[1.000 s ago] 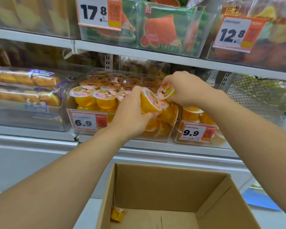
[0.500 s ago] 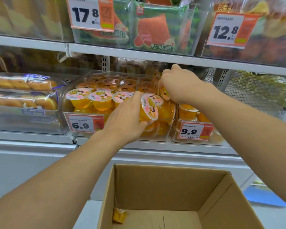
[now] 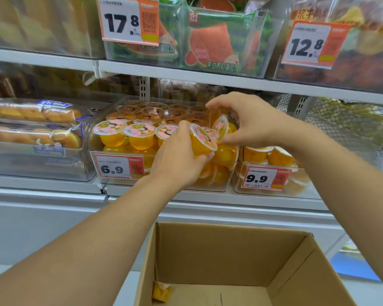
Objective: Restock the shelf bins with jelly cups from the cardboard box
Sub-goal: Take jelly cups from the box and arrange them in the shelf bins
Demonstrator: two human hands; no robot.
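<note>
step: placing cups in 6.9 bin (image 3: 93, 151), nearly full.
l hand (image 3: 177, 155): fingers wrapped round tilted jelly cup (image 3: 200, 141) at bin's right front.
r hand (image 3: 250, 122): fingertips pinch 2nd cup (image 3: 220, 124) just behind.
cardboard box (image 3: 230, 250) below; one cup (image 3: 160, 291) left inside.
next: prob. seat both upright in a gap.

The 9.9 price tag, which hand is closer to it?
Right. The right hand is above and left of the 9.9 price tag; the left hand is farther left.

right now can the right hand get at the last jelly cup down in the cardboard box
Probably yes: the cardboard box is open-topped below the right hand, with the leftover jelly cup uncovered, though that hand seems busy at the bin.
</note>
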